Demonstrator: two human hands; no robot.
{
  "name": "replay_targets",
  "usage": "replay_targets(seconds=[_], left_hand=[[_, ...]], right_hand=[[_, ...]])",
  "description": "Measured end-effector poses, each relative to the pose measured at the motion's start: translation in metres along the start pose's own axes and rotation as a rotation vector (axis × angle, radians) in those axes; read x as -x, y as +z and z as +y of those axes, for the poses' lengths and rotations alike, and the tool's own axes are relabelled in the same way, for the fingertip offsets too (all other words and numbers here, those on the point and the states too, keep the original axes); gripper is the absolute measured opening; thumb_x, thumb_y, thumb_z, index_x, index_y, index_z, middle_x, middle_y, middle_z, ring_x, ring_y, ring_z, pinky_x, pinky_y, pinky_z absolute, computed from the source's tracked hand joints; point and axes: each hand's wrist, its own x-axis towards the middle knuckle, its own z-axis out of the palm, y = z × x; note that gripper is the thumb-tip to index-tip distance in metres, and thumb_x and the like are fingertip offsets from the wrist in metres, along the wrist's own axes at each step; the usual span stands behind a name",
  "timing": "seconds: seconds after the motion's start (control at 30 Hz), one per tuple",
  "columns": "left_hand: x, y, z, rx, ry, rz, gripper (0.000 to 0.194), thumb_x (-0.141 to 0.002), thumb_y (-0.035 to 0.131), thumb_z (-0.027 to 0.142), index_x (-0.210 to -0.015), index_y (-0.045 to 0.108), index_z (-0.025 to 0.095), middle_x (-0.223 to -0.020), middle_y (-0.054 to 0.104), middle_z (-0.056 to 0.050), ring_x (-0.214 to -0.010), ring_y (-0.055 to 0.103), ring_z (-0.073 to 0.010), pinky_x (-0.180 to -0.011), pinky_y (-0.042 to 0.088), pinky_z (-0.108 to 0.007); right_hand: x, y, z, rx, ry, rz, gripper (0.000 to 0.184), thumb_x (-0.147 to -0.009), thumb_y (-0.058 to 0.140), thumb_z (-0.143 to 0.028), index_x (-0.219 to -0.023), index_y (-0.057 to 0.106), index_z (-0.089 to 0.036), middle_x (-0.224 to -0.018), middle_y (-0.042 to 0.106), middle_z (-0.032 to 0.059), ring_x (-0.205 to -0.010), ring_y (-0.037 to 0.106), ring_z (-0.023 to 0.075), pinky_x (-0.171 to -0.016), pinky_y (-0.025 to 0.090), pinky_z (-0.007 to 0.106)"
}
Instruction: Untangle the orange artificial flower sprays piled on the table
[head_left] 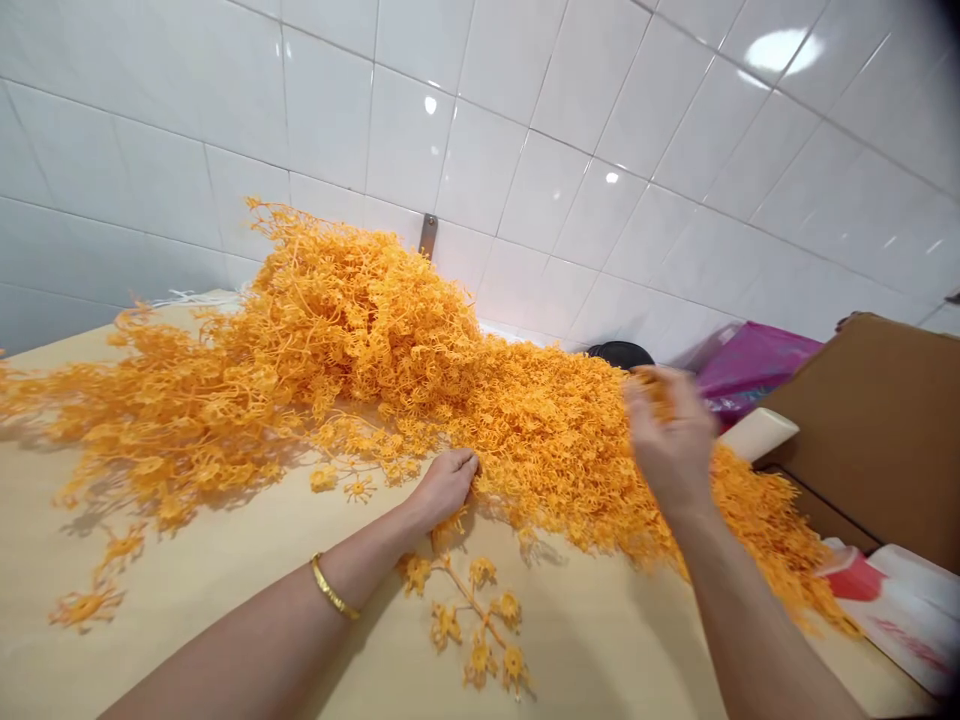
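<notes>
A big heap of orange plastic flower sprigs (390, 350) covers the back of a pale wooden table (225, 600). My left hand (444, 487) rests at the heap's front edge, fingers curled down onto a sprig (472, 620) whose stem runs from under the hand toward me. A gold bangle sits on that wrist. My right hand (671, 435) is raised over the heap's right part, blurred by motion, with orange pieces between its fingers.
A brown cardboard box (877, 430) stands at the right, with a pink plastic bag (750, 365) and a dark round object (621, 353) behind it. White and red packaging (900, 600) lies at the right front. White tiled wall behind. Loose sprigs (82, 605) lie at the left.
</notes>
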Motion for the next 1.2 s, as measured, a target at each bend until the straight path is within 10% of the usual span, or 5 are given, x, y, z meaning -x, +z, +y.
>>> replay_targets(seconds=[0.07, 0.17, 0.7, 0.97, 1.2], left_hand=[[0.001, 0.000, 0.000, 0.050, -0.001, 0.018, 0.022, -0.077, 0.035, 0.028, -0.057, 0.034, 0.018, -0.047, 0.032, 0.006, -0.040, 0.034, -0.0060, -0.041, 0.026, -0.018], [0.002, 0.000, 0.002, 0.098, 0.008, 0.039, 0.023, -0.078, 0.035, 0.029, -0.057, 0.034, 0.018, -0.046, 0.031, 0.006, -0.039, 0.033, -0.0055, -0.041, 0.027, -0.017], [0.002, -0.002, -0.002, -0.003, 0.157, 0.175, 0.024, -0.081, 0.031, 0.035, -0.066, 0.040, 0.018, -0.046, 0.036, 0.006, -0.040, 0.038, -0.0078, -0.045, 0.030, -0.020], [0.001, -0.005, 0.002, -0.431, 0.332, 0.141, 0.029, -0.083, 0.028, 0.031, -0.057, 0.026, 0.018, -0.051, 0.030, 0.004, -0.049, 0.032, -0.0080, -0.050, 0.023, -0.022], [0.000, -0.012, 0.007, -0.501, 0.331, 0.145, 0.027, -0.084, 0.026, 0.030, -0.059, 0.028, 0.018, -0.051, 0.028, 0.004, -0.046, 0.029, -0.0078, -0.049, 0.020, -0.022]], right_hand=[[0.025, 0.020, 0.011, 0.230, -0.029, -0.277, 0.043, -0.073, 0.049, -0.036, -0.111, 0.046, -0.017, -0.104, 0.050, 0.0124, -0.091, 0.047, 0.0252, -0.076, 0.037, 0.041], [0.056, 0.039, 0.020, 0.416, -0.084, -0.334, 0.041, -0.074, 0.048, -0.032, -0.113, 0.048, -0.020, -0.120, 0.042, 0.0133, -0.103, 0.041, 0.0301, -0.080, 0.035, 0.045], [0.044, 0.087, -0.020, -0.246, 0.143, -0.611, 0.017, -0.078, 0.037, -0.027, -0.074, 0.050, -0.017, -0.060, 0.052, 0.0000, -0.054, 0.046, 0.0126, -0.051, 0.034, 0.023], [0.016, 0.088, 0.016, 0.481, -0.439, -0.412, 0.023, -0.064, 0.036, 0.000, -0.072, 0.050, -0.016, -0.070, 0.054, 0.0058, -0.065, 0.046, 0.0171, -0.061, 0.028, 0.027], [-0.011, 0.096, 0.025, 0.486, -0.629, -0.359, 0.021, -0.070, 0.037, -0.003, -0.068, 0.051, -0.019, -0.065, 0.052, 0.0037, -0.059, 0.042, 0.0152, -0.058, 0.026, 0.027]])
